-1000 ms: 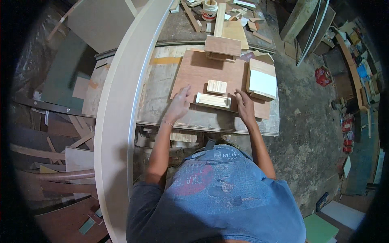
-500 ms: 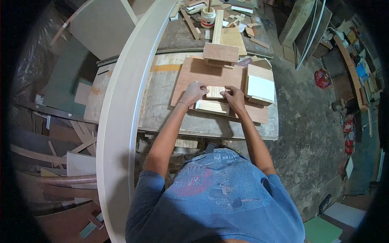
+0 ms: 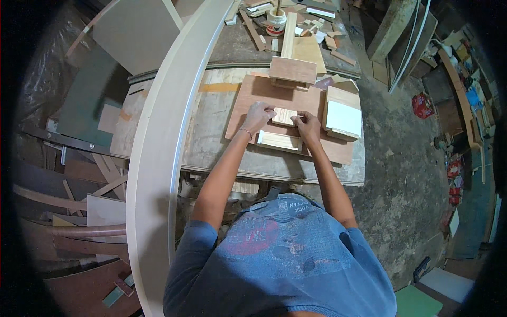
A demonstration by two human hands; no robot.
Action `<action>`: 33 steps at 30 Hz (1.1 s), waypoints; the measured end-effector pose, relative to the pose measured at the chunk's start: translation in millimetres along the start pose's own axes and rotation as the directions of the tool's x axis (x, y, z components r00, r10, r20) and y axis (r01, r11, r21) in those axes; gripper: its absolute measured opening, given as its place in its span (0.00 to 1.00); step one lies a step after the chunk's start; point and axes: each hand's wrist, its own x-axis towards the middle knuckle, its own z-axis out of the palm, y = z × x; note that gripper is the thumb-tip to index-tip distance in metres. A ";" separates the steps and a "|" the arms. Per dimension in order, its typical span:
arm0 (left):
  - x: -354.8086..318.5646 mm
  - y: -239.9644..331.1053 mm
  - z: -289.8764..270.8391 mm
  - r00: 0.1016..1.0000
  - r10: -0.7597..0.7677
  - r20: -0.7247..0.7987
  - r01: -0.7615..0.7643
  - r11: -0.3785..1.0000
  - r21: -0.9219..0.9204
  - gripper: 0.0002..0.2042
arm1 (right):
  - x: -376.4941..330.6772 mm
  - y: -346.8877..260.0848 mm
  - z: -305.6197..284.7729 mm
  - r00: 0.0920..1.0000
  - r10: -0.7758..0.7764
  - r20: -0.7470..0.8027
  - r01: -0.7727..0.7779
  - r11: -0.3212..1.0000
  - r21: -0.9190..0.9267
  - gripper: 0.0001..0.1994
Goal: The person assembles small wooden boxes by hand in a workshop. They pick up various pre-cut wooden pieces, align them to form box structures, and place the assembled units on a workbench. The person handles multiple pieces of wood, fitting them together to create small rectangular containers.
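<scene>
The fingertips of both hands meet on a small, pale, square block of striped plywood. The left hand curls its fingers against the block's left edge, and the right hand pinches its right edge, so the 2 hands grip it between them. The block lies on a reddish-brown rectangular plywood sheet, near the sheet's middle.

Just below the hands, a longer pale wooden slat rests flat on the same sheet, touching or nearly touching the right hand's heel. Above the block, a small brown plywood panel sits at the sheet's far edge. To the right, a white-faced square board lies on a tan panel that overlaps the sheet's right side.

The sheet rests on a worn, grey, stained workbench top with an orange smear near its far edge. A broad, pale, curved wooden arch piece sweeps across the bench's left side from top to bottom.

Farther back, offcuts and sticks crowd the bench around a white pot with a stick in it. The floor on the right is bare, dusty grey, with boards leaning at its edge; on the left, dark scrap panels and curved strips lie stacked.
</scene>
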 end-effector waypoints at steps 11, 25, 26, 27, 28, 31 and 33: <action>-36.8 -48.4 -17.1 0.981 -0.183 -0.060 0.179 0.982 -0.062 0.18 | -31.5 7.3 -33.6 0.998 -0.038 0.045 0.042 0.995 -0.091 0.15; -80.0 -13.9 -17.1 0.957 -0.289 0.030 0.281 0.897 -0.341 0.14 | -62.6 -2.4 -35.9 0.990 0.051 0.135 -0.045 0.998 -0.049 0.16; -80.4 -14.2 -17.1 0.955 -0.295 0.030 0.287 0.894 -0.343 0.14 | -62.9 -4.4 -35.8 0.990 0.050 0.129 -0.040 0.996 -0.075 0.16; -80.0 -13.5 -16.7 0.957 -0.290 0.029 0.281 0.893 -0.352 0.13 | -62.0 -0.1 -35.7 0.991 0.045 0.123 -0.037 0.997 -0.063 0.16; -79.7 -12.9 -16.0 0.958 -0.285 0.027 0.275 0.891 -0.360 0.13 | -60.4 7.1 -34.9 0.992 0.040 0.118 -0.034 0.998 -0.052 0.16; -79.9 -14.9 -15.5 0.957 -0.288 0.028 0.277 0.888 -0.367 0.13 | -61.4 7.8 -35.8 0.991 0.025 0.128 -0.017 0.998 -0.063 0.16; -80.2 -16.2 -15.4 0.956 -0.290 0.034 0.281 0.883 -0.377 0.13 | -62.2 7.0 -36.1 0.990 0.028 0.141 -0.016 0.996 -0.088 0.16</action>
